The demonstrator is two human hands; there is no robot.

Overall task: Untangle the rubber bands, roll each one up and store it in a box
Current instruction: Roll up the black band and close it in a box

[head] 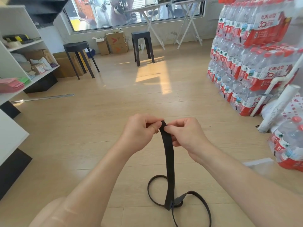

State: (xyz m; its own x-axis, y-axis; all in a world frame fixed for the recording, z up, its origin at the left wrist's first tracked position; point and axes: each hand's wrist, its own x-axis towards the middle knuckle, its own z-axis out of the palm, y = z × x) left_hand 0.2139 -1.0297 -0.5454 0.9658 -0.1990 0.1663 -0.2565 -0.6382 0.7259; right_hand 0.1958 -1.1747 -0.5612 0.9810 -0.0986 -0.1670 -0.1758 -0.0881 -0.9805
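Up front, both hands meet over the wooden floor [98, 128], pinching the top end of a flat black rubber band [168, 154]. Left hand [141, 131] has its fingers curled, thumb and forefinger squeezing the band's tip; right hand [185, 133] pinches the same end from the other side. From the hands the band hangs straight down to the floor, where its slack lies in loose loops. Beyond the hands stand two black stools [82, 58], and to their right stacked packs of bottled water [246, 63].

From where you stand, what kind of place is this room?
Probably a storeroom: packs of bottled water stacked high, cardboard boxes under the window, white shelves holding supplies.
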